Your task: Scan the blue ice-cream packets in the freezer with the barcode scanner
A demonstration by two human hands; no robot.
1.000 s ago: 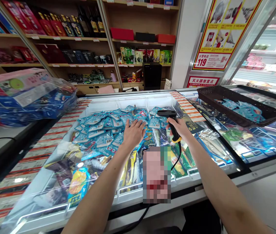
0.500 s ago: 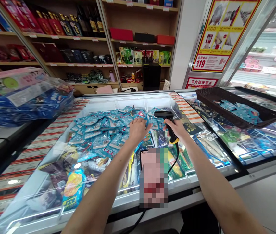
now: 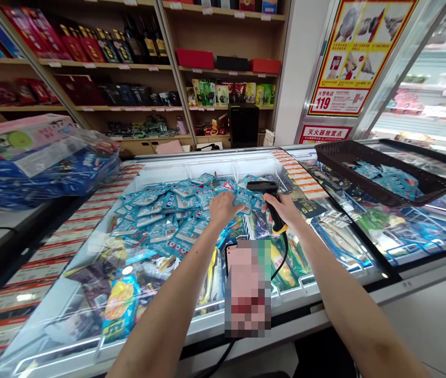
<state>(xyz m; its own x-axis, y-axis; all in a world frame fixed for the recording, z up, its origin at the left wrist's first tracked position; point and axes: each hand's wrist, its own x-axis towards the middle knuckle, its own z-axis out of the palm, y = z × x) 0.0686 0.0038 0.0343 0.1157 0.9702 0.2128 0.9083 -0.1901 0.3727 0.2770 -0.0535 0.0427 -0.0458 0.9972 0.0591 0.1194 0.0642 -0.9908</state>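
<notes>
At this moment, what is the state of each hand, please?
Left hand: at the blue packets; grip cannot be told.
Right hand: closed around the black scanner.

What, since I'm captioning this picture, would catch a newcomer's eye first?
Probably the broad heap of blue packets around the middle, with the left hand over its right part. Next, perhaps, the black scanner in the right hand, then the yellow-and-red poster at upper right.

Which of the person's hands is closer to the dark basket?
Right. The right hand, holding the black scanner, is left of the dark basket and apart from it. The left hand is farther left, at the blue packets.
</notes>
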